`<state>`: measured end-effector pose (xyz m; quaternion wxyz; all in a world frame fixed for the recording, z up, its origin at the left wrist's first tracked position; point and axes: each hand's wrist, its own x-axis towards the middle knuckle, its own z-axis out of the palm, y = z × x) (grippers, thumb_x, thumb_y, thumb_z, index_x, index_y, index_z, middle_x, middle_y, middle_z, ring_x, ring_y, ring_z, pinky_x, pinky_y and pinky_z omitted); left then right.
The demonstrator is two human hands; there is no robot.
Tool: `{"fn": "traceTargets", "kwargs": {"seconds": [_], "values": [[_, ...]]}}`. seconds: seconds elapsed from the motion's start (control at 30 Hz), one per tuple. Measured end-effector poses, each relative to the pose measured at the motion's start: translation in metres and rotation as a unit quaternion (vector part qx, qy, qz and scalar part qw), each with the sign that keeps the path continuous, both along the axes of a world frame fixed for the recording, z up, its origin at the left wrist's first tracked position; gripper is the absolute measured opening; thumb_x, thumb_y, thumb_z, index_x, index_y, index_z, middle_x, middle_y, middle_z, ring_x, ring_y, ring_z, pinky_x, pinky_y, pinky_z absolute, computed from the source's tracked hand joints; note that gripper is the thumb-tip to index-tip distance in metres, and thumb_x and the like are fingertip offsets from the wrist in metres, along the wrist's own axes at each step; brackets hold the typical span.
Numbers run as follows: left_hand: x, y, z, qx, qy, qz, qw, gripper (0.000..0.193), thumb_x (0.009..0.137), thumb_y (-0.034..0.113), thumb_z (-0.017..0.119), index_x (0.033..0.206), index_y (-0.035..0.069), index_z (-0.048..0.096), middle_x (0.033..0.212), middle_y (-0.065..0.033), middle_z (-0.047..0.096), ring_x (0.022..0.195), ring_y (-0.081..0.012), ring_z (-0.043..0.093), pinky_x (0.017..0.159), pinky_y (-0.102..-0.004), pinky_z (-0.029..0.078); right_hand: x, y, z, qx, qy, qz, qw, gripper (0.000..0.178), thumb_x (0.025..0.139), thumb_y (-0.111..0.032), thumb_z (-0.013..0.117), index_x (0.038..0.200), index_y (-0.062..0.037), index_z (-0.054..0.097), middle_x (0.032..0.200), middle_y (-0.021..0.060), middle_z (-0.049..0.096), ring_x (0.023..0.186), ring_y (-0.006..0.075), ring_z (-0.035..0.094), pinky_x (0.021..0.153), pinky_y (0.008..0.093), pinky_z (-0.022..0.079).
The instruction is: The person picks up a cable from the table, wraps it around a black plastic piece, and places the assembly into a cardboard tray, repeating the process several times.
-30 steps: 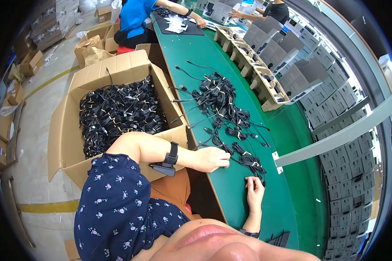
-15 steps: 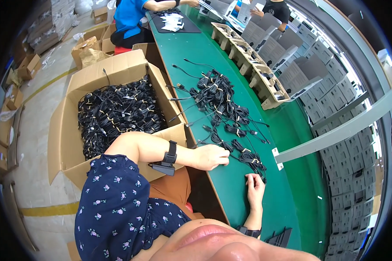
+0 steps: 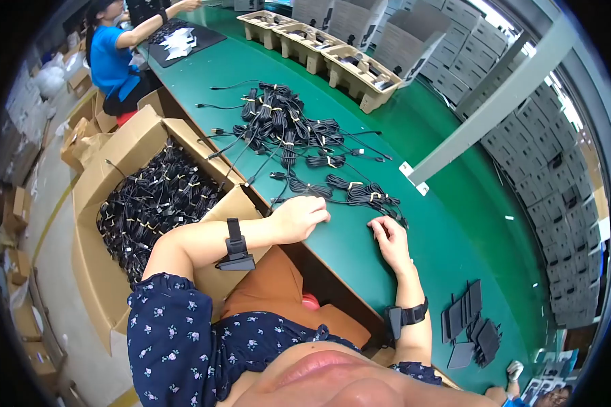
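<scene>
My left hand rests at the near edge of the green table, its fingers curled together beside a bundled black cable. Whatever those fingers hold, if anything, is hidden. To its right, my right hand lies over the table with thumb and forefinger a little apart and nothing visible between them. Just beyond its fingertips is another black cable bundle, bound with a pale tie. A larger heap of tied black cables sits farther back, with loose plug ends trailing toward the table edge.
An open cardboard box full of tied cables stands left of the table. Moulded trays line the far side, near a grey metal post. Flat black pieces lie at right. A person in blue sits at far left.
The view has swung, so the table and cables appear farther left and the flat black pieces show more fully. Both hands stay near the same cable bundles.
</scene>
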<state>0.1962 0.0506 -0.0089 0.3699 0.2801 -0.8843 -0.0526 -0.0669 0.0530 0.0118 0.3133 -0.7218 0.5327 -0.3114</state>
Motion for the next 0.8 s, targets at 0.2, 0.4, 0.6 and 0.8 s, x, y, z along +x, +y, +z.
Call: {"fn": "traceTargets", "kwargs": {"seconds": [0.2,0.4,0.6,0.8], "values": [[-0.003,0.004,0.003,-0.005,0.013,0.010,1.000,0.022,0.062,-0.005,0.057,0.080,0.007,0.056,0.075,-0.0067,0.050,0.071,-0.0251,0.054,0.060,-0.0335,0.046,-0.002,0.003,-0.002,-0.008,0.017,0.013,1.000,0.015,0.088,-0.016,0.056,0.087,-0.0021,0.062,0.077,0.0067,0.059,0.067,0.0151,0.056,0.062,0.0266,0.045],[-0.006,0.007,0.009,0.010,0.006,0.005,1.000,0.021,0.062,-0.006,0.056,0.079,0.006,0.056,0.075,-0.0079,0.050,0.070,-0.0264,0.054,0.060,-0.0339,0.046,-0.005,0.003,-0.005,-0.016,0.016,-0.006,1.000,0.017,0.087,-0.019,0.055,0.088,-0.0039,0.062,0.081,0.0069,0.060,0.070,0.0189,0.057,0.064,0.0283,0.045],[-0.004,0.006,0.010,0.024,0.002,0.028,0.999,0.023,0.061,-0.008,0.053,0.079,0.006,0.057,0.076,-0.0087,0.051,0.071,-0.0279,0.055,0.061,-0.0353,0.046,-0.001,0.000,-0.001,-0.038,0.030,0.024,0.999,0.016,0.088,-0.018,0.055,0.088,-0.0034,0.062,0.078,0.0062,0.060,0.069,0.0148,0.056,0.063,0.0256,0.045],[-0.009,0.004,0.016,0.042,-0.010,0.026,0.999,0.022,0.064,-0.009,0.050,0.079,0.004,0.057,0.077,-0.0105,0.052,0.071,-0.0304,0.055,0.061,-0.0365,0.045,-0.005,-0.002,-0.007,-0.059,0.025,0.028,0.998,0.022,0.088,-0.026,0.051,0.089,-0.0073,0.061,0.084,0.0100,0.062,0.080,0.0267,0.060,0.071,0.0361,0.047]]}}
